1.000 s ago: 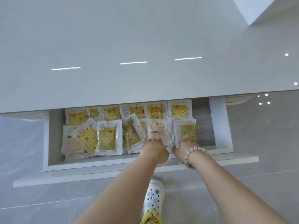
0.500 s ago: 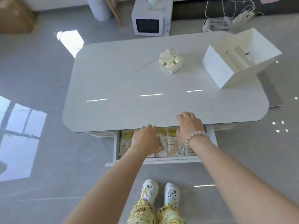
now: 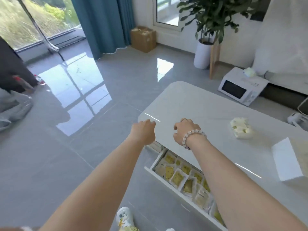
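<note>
At the bottom edge of the frame, a white perforated clog with a yellow charm (image 3: 124, 218) stands on the glossy grey tiled floor (image 3: 58, 164). 2 bare forearms rise from there toward the centre.

In the lower right, under the right forearm, a white pull-out drawer (image 3: 175, 191) stands open beneath the tabletop. It is filled with clear plastic packets with yellow printed contents (image 3: 177, 178), lying flat in overlapping rows. Neither hand touches them.

Just above the middle of the frame both hands hang in the air over the near left corner of the glossy white rounded table (image 3: 200, 105), well apart from the packets. The left hand (image 3: 144, 133) shows only its back. Its fingers curl away from the camera, so I cannot tell whether they close on anything. The right hand (image 3: 186, 130), with a pale bead bracelet (image 3: 191, 135) at the wrist and a thin ring on 1 finger, has its fingers loosely bent, thumb and fingertips apart, with nothing between them.

Further right on the table lies a soft white tissue pack (image 3: 241, 128), and a white open box (image 3: 286, 162) sits at the right edge.

Beyond the table, a white microwave (image 3: 240, 88) rests on the floor. Behind it stand a tall white plant pot (image 3: 202, 54), a brown cardboard box (image 3: 143, 39) and a teal curtain (image 3: 103, 24) at the top.
</note>
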`<action>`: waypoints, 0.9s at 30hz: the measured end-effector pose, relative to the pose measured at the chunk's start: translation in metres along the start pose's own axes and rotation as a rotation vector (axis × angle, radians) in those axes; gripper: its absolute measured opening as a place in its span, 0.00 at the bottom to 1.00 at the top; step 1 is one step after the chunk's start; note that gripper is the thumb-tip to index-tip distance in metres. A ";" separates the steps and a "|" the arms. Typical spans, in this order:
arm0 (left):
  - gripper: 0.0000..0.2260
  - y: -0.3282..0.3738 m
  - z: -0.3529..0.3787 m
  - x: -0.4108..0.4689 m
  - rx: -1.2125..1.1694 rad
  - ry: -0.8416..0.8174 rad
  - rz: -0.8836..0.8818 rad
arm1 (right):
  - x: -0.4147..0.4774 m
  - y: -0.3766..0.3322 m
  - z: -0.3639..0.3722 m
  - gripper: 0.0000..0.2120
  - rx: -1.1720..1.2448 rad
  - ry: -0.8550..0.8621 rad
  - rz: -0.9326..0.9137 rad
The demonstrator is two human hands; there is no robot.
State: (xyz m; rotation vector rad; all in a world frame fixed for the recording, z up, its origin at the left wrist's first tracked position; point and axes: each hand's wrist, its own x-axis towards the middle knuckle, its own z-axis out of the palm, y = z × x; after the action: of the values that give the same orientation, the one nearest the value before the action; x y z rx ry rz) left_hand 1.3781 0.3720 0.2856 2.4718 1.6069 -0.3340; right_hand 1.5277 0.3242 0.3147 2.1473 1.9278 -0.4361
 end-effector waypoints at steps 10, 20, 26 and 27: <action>0.17 -0.222 -0.031 -0.079 -0.016 0.005 -0.422 | 0.039 -0.247 -0.049 0.19 -0.113 0.035 -0.443; 0.19 -0.416 -0.025 -0.148 -0.083 0.141 -0.742 | 0.067 -0.472 -0.073 0.20 -0.159 0.144 -0.757; 0.19 -0.510 -0.007 -0.197 -0.141 0.151 -0.927 | 0.075 -0.588 -0.064 0.21 -0.306 0.173 -0.948; 0.19 -0.524 -0.002 -0.205 -0.148 0.140 -0.957 | 0.078 -0.607 -0.064 0.21 -0.310 0.172 -0.980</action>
State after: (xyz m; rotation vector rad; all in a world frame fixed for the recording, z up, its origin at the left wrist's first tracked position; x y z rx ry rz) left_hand 0.8181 0.4043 0.3326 1.4809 2.6576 -0.1367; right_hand 0.9371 0.4878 0.3655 0.9636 2.8177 -0.0705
